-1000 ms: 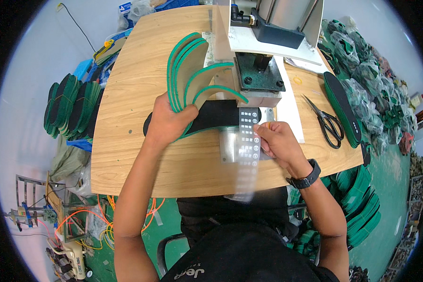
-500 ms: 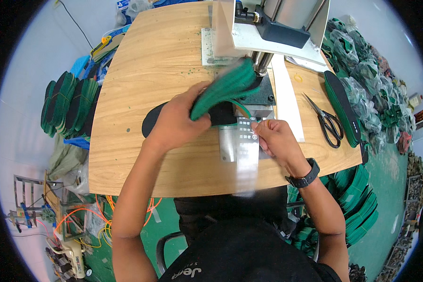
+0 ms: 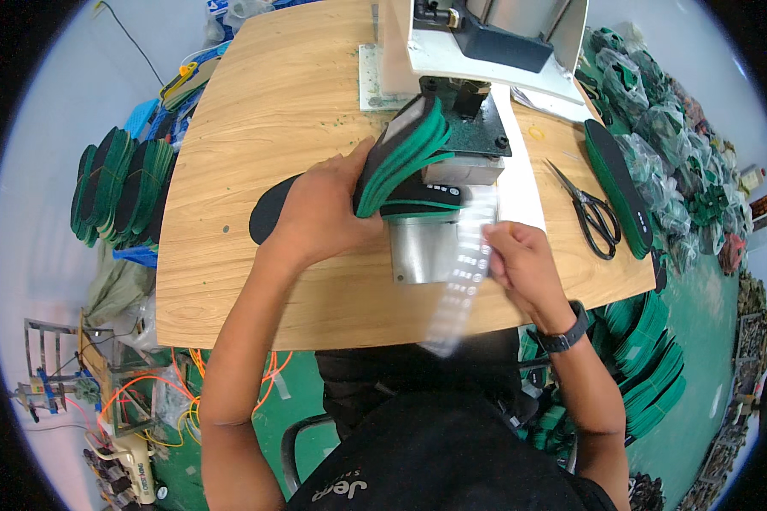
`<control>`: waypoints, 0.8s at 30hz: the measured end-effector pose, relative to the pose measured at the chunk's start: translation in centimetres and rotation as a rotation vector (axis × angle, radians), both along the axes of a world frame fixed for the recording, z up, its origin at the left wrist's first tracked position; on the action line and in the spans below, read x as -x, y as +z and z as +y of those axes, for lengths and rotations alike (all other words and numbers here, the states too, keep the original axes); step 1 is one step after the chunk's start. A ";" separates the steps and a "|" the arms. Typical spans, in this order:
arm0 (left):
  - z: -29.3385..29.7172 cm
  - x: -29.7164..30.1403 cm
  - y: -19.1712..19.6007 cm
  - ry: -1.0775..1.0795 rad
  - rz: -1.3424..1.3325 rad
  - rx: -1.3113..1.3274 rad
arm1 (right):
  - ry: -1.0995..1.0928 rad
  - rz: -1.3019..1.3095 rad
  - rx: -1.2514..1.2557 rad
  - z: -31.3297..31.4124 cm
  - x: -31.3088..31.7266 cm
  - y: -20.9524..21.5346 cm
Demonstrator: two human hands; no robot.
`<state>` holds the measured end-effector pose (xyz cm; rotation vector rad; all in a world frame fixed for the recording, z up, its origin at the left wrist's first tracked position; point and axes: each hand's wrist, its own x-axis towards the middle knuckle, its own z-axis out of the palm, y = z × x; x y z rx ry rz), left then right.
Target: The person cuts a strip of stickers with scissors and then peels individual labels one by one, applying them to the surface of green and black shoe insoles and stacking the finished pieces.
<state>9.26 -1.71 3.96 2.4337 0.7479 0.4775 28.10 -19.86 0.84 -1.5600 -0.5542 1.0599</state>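
My left hand [image 3: 322,204] is closed round a bundle of green-and-black insoles [image 3: 403,157], folded upward and fanned at their edges. The lowest insole [image 3: 405,201] lies flat, its end over the metal block [image 3: 423,251] of a small press; small white marks show on its black face. My right hand [image 3: 524,262] pinches a clear strip [image 3: 462,285] printed with rows of white marks, beside the insole's end. Motion blurs the strip, which hangs toward the table's front edge. Above the insole is the press head [image 3: 463,170], with a gap between them.
Black-handled scissors [image 3: 596,217] and another insole stack [image 3: 615,187] lie on the wooden table [image 3: 230,281] at right. Bundled insoles [image 3: 115,187] stand off its left edge. Bagged green pieces [image 3: 656,145] are heaped at far right; more insoles [image 3: 648,366] sit below the table.
The press head has risen off the insole. My right hand has drawn the clear strip right and away, and white marks now show on the insole. My left hand keeps its hold.
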 end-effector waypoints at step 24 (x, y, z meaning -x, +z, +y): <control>1.4 1.8 -0.8 0.170 -0.440 0.336 | 0.063 0.084 0.057 1.8 0.2 0.3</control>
